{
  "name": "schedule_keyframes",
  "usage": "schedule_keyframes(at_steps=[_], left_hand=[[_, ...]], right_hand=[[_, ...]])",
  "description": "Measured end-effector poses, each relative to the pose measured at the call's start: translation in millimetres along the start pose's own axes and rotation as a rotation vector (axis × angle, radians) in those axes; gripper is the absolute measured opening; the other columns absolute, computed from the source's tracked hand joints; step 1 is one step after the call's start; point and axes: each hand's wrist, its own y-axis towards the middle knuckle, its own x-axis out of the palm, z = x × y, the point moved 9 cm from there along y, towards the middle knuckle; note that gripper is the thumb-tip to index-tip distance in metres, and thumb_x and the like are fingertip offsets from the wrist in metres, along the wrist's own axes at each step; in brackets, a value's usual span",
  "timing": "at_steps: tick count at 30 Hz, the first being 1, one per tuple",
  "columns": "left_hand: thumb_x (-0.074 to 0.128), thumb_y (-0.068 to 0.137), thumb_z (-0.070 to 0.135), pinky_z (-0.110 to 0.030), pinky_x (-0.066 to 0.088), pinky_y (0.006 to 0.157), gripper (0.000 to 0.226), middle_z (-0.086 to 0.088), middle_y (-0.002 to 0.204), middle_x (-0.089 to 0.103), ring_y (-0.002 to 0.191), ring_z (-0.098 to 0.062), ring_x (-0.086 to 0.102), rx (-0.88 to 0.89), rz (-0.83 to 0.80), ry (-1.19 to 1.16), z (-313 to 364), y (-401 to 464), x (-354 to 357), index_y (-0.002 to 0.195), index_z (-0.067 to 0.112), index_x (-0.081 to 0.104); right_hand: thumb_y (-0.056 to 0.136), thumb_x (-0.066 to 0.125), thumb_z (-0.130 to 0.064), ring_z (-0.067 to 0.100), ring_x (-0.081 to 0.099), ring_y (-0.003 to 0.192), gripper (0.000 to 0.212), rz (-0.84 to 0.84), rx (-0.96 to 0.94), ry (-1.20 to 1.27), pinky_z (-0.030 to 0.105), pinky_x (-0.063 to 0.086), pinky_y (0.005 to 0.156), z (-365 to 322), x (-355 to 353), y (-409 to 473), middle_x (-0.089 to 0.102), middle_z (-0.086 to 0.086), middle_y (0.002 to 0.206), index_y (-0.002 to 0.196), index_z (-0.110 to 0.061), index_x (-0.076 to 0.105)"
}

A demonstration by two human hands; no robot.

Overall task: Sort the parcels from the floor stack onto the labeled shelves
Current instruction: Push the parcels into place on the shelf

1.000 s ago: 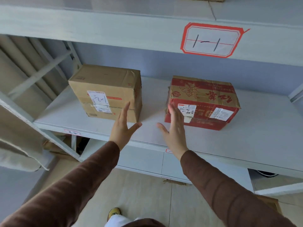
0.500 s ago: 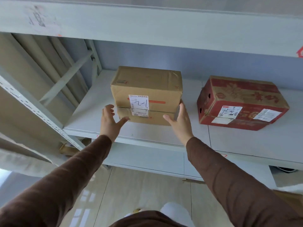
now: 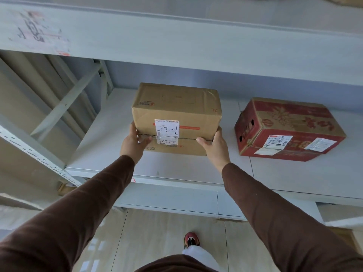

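brown parcel (image 3: 176, 116) on shelf (image 3: 110, 154) | my left hand (image 3: 133, 143), right hand (image 3: 215, 145) clamp its ends (fingers curled round corners) | two-sided grip, presumably to square it

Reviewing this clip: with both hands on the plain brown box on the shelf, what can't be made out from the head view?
- Brown box: its far sides, hidden by its own body; small label print too fine.
- Left hand and right hand: fingers wrap round the side faces, so the grip there is hidden.
- Red box: label text too small.
- Upper beam sticker: smeared, unreadable.
- Floor stack: out of frame.
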Motion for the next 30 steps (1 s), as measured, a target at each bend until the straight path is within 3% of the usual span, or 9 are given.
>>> schedule_keyframes(at_steps=[11, 15, 18, 20, 22, 25, 30], left_hand=[[0.069, 0.093, 0.022, -0.050, 0.055, 0.090, 0.061, -0.001, 0.115, 0.062, 0.107, -0.031, 0.063, -0.043, -0.041, 0.021, 3, 33, 3, 0.140, 0.017, 0.030], [0.069, 0.093, 0.022, -0.047, 0.054, 0.095, 0.071, -0.010, 0.136, 0.059, 0.119, -0.032, 0.060, -0.065, -0.052, 0.017, 5, 27, 3, 0.149, 0.018, 0.024], [0.072, 0.091, 0.028, -0.050, 0.049, 0.104, 0.083, -0.011, 0.151, 0.047, 0.131, -0.032, 0.053, -0.108, -0.054, -0.013, 1, 16, -1, 0.154, 0.021, 0.018], [0.073, 0.089, 0.035, -0.050, 0.043, 0.111, 0.089, -0.011, 0.157, 0.039, 0.137, -0.032, 0.046, -0.141, -0.038, -0.003, -3, 4, -6, 0.156, 0.023, 0.015], [0.073, 0.089, 0.039, -0.049, 0.038, 0.115, 0.091, -0.010, 0.161, 0.033, 0.142, -0.031, 0.040, -0.133, -0.008, 0.051, -3, -10, -13, 0.157, 0.022, 0.015], [0.071, 0.090, 0.040, -0.045, 0.033, 0.118, 0.092, -0.008, 0.164, 0.026, 0.147, -0.029, 0.034, -0.112, 0.064, 0.129, 0, -38, -27, 0.159, 0.019, 0.015], [0.070, 0.091, 0.038, -0.042, 0.029, 0.118, 0.091, -0.009, 0.164, 0.025, 0.147, -0.030, 0.031, -0.126, 0.177, 0.211, 9, -103, -55, 0.160, 0.019, 0.013]], right_hand=[[0.092, 0.072, -0.034, 0.025, 0.062, 0.119, 0.072, 0.006, 0.009, -0.011, 0.044, 0.052, 0.102, -15, 5, 26, 0.063, 0.001, 0.134, 0.150, -0.021, 0.031], [0.091, 0.071, -0.041, 0.024, 0.064, 0.119, 0.075, 0.012, 0.027, -0.030, 0.045, 0.053, 0.100, -11, 6, 24, 0.061, -0.002, 0.137, 0.151, -0.023, 0.029], [0.089, 0.074, -0.042, 0.026, 0.044, 0.141, 0.094, 0.085, 0.004, -0.034, 0.046, 0.043, 0.113, -12, 2, 14, 0.041, 0.004, 0.157, 0.159, -0.019, 0.016], [0.089, 0.075, -0.040, 0.027, 0.018, 0.154, 0.103, 0.150, -0.028, -0.067, 0.042, 0.023, 0.123, -15, -2, 2, 0.018, 0.008, 0.169, 0.162, -0.015, 0.007], [0.090, 0.075, -0.039, 0.028, 0.002, 0.157, 0.106, 0.203, -0.086, -0.101, 0.035, 0.007, 0.124, -22, -3, -11, 0.002, 0.009, 0.171, 0.163, -0.012, 0.002], [0.091, 0.074, -0.038, 0.032, -0.001, 0.157, 0.104, 0.244, -0.175, -0.108, 0.032, 0.000, 0.123, -36, -1, -33, -0.002, 0.012, 0.171, 0.162, -0.011, 0.004], [0.093, 0.071, -0.031, 0.030, 0.005, 0.156, 0.092, 0.137, -0.309, -0.048, 0.042, 0.009, 0.126, -59, 28, -80, 0.003, 0.012, 0.171, 0.162, -0.015, 0.013]])
